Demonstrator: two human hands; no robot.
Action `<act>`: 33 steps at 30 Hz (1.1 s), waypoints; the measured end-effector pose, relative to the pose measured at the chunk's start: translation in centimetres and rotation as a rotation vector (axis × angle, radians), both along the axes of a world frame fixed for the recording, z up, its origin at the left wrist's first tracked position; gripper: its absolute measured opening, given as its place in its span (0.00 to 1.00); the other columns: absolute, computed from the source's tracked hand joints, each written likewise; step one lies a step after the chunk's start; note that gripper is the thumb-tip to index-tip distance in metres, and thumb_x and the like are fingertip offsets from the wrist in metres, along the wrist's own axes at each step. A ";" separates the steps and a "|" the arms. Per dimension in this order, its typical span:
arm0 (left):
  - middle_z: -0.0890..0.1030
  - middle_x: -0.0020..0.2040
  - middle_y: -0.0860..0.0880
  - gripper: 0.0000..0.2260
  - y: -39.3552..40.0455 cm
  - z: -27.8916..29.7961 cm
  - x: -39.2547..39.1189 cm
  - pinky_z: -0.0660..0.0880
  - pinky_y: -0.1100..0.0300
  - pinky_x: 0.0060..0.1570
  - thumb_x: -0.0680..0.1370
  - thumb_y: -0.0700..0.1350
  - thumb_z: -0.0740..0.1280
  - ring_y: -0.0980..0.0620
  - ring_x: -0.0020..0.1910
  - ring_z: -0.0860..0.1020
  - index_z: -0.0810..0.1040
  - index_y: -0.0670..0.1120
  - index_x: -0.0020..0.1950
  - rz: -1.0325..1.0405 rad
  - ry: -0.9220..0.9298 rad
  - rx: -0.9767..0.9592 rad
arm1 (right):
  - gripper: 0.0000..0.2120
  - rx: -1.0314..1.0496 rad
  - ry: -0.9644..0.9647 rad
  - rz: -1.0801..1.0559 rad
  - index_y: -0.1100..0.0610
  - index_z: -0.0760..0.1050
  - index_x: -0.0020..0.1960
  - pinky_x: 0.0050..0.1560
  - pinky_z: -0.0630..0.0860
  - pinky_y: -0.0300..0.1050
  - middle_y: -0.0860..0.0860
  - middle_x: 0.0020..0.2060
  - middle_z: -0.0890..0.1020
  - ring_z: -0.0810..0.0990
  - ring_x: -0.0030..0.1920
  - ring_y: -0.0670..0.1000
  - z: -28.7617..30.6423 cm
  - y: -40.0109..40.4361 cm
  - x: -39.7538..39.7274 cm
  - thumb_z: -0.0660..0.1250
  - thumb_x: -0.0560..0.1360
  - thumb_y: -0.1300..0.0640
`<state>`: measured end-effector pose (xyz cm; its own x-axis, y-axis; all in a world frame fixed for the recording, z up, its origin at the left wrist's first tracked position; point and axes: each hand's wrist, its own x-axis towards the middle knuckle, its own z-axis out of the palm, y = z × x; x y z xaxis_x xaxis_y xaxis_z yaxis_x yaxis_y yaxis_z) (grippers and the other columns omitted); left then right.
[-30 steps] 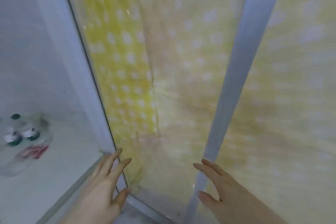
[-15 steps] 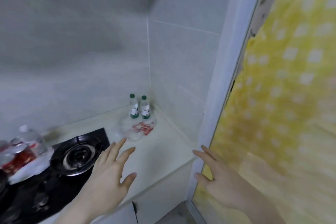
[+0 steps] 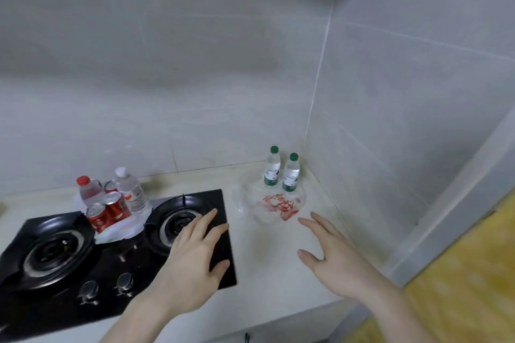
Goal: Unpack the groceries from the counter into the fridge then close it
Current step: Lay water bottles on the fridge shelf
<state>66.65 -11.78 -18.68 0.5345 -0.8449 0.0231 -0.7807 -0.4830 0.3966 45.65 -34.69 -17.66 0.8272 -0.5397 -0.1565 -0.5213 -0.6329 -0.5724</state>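
Both hands are being held out flat over the counter (image 3: 278, 267), fingers straight, nothing being gripped: the left hand (image 3: 195, 262) is hovering over the edge of the black gas hob (image 3: 83, 259), the right hand (image 3: 331, 262) over bare worktop. Two green-capped water bottles (image 3: 281, 172) are standing upright, side by side, tucked in the back corner on a crumpled clear plastic bag (image 3: 273, 207) with red print. More stuff (red cans (image 3: 107, 213), two more bottles (image 3: 111, 191)) is sitting between the burners. The corner bottles are probably going to feel fairly hefty if full, smooth and a bit slippery, so they're best taken round the labelled middle, one per hand. The bag is flimsy and could get dragged along.
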 end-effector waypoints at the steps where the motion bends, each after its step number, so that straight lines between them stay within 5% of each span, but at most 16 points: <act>1: 0.46 0.83 0.57 0.31 -0.8 -0.1 0.4 0.48 0.52 0.81 0.79 0.57 0.67 0.50 0.82 0.46 0.59 0.60 0.80 0.014 0.002 0.002 | 0.31 0.006 -0.007 0.017 0.36 0.54 0.81 0.75 0.56 0.39 0.33 0.81 0.49 0.52 0.82 0.42 -0.5 -1.1 1.0 0.63 0.82 0.43; 7: 0.47 0.83 0.57 0.31 -6.9 -0.2 2.5 0.51 0.52 0.81 0.79 0.56 0.67 0.50 0.83 0.48 0.60 0.58 0.80 0.092 0.015 0.039 | 0.27 0.050 -0.003 0.095 0.41 0.60 0.78 0.74 0.58 0.37 0.35 0.77 0.56 0.55 0.81 0.42 -2.6 -8.6 5.6 0.65 0.82 0.45; 10: 0.48 0.83 0.57 0.31 -11.1 -0.2 3.5 0.53 0.51 0.80 0.79 0.56 0.67 0.51 0.82 0.48 0.60 0.59 0.80 0.112 0.043 0.045 | 0.31 0.066 0.008 0.105 0.42 0.57 0.82 0.77 0.58 0.40 0.38 0.81 0.52 0.56 0.81 0.44 -2.9 -12.9 7.8 0.65 0.82 0.45; 14: 0.50 0.83 0.55 0.31 -18.2 -0.5 5.2 0.58 0.49 0.79 0.79 0.53 0.66 0.49 0.81 0.53 0.60 0.56 0.80 0.106 0.070 0.080 | 0.32 0.071 -0.009 0.089 0.45 0.56 0.82 0.68 0.60 0.34 0.40 0.81 0.52 0.66 0.74 0.43 -3.3 -18.4 11.2 0.65 0.82 0.48; 18: 0.51 0.83 0.52 0.31 -25.0 -1.3 7.4 0.62 0.49 0.76 0.79 0.52 0.67 0.45 0.79 0.59 0.59 0.53 0.81 0.090 0.125 0.132 | 0.36 0.104 -0.032 0.051 0.46 0.53 0.83 0.75 0.62 0.41 0.43 0.83 0.52 0.63 0.79 0.47 -3.8 -22.5 14.2 0.66 0.81 0.48; 22: 0.50 0.83 0.52 0.34 -30.0 -2.0 10.1 0.68 0.49 0.72 0.79 0.49 0.68 0.43 0.77 0.64 0.56 0.51 0.82 0.117 0.183 0.193 | 0.36 0.127 -0.083 -0.008 0.48 0.55 0.83 0.68 0.65 0.41 0.44 0.81 0.56 0.69 0.75 0.48 -4.3 -25.1 17.5 0.68 0.80 0.49; 33: 0.43 0.83 0.50 0.38 -39.2 -2.8 15.6 0.77 0.48 0.61 0.77 0.41 0.68 0.39 0.69 0.74 0.51 0.52 0.82 0.131 0.171 0.346 | 0.40 0.143 -0.013 -0.047 0.51 0.53 0.84 0.77 0.61 0.48 0.49 0.81 0.56 0.61 0.80 0.52 -6.7 -29.8 23.4 0.70 0.78 0.48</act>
<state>82.22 -50.93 -21.48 0.6100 -0.7115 -0.3487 -0.6405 -0.7019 0.3118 69.10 -64.48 -24.40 0.8042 -0.5507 -0.2236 -0.5401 -0.5199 -0.6618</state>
